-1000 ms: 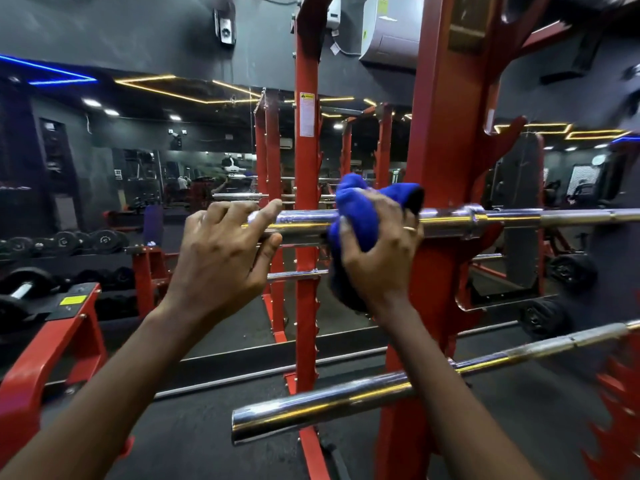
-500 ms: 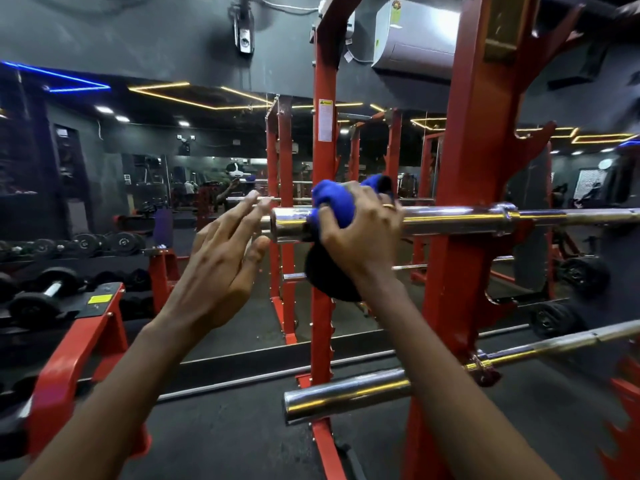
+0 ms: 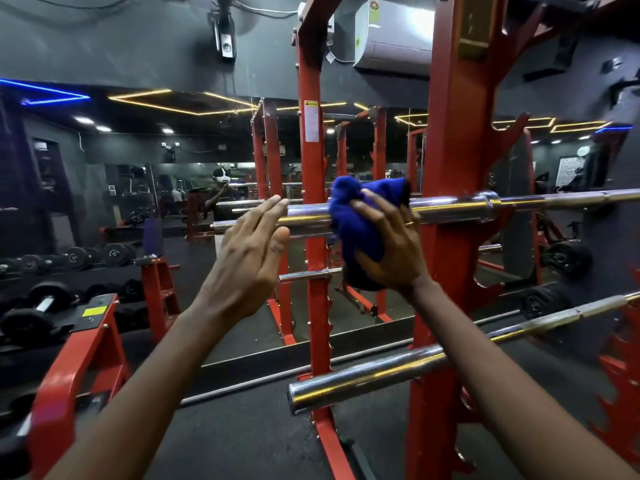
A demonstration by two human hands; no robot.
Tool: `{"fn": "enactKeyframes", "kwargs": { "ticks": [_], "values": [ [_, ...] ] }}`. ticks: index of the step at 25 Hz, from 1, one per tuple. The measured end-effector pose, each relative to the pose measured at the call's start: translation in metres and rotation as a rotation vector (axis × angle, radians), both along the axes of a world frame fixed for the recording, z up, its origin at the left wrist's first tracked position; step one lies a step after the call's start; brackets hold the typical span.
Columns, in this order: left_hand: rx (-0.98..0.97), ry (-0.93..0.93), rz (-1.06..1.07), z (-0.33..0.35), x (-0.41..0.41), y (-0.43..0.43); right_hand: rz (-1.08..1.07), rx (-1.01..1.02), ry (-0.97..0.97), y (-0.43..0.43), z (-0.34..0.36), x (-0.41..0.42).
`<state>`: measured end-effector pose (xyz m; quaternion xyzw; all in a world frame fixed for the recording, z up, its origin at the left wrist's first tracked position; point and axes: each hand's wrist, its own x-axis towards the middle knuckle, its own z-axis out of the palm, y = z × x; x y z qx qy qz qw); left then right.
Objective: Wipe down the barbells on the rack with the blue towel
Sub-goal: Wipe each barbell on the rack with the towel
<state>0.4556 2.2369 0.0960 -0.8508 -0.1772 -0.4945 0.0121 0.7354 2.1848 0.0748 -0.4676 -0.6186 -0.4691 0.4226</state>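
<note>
Since half a second ago the right hand (image 3: pixel 391 244) has slid the towel (image 3: pixel 349 209) along the top bar (image 3: pixel 450 206), away from the bar's free end and up to the near post of the rack (image 3: pixel 450 150). More of the blue cloth now shows bunched over the top of the bar. The hand's fingers are curled round the towel and clamp it against the bar from the front. The rest of the cloth hangs below the bar behind the palm.

The left hand (image 3: pixel 247 258) stays as it was then, holding nothing, with its fingers straight and together. A second ago it curled over the bar's free end. Its fingertips now lie in front of that end, and whether they touch the steel cannot be told.

Counted: two hands and one towel. Two long chrome bars lie on the rack: the top bar, and the low bar (image 3: pixel 363 379) well below it, its free end pointing the same way. One ring (image 3: pixel 409 223) sits on a finger of the right hand, just in front of the top bar. One air conditioner (image 3: pixel 394 32) hangs high above the top bar. Dumbbells (image 3: pixel 34 306) lie far beyond the bar's free end and lower; they are too dark to count.
</note>
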Motion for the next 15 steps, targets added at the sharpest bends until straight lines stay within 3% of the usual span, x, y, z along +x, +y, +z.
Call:
{"fn": "enactKeyframes", "kwargs": {
  "ticks": [5, 9, 12, 15],
  "values": [
    [0.234, 0.065, 0.246, 0.008, 0.023, 0.017, -0.097, 0.126, 0.412, -0.027, 0.018, 0.071],
    [0.304, -0.071, 0.253, 0.022, 0.039, 0.02, -0.172, 0.086, 0.649, -0.036, 0.037, 0.088],
    [-0.132, -0.107, 0.201, 0.045, 0.044, 0.012, -0.144, 0.081, 0.69, -0.035, 0.037, 0.065],
    [-0.631, -0.001, 0.218, 0.071, 0.043, 0.009, -0.095, 0.053, 0.525, -0.024, 0.021, 0.024]
  ]
}}
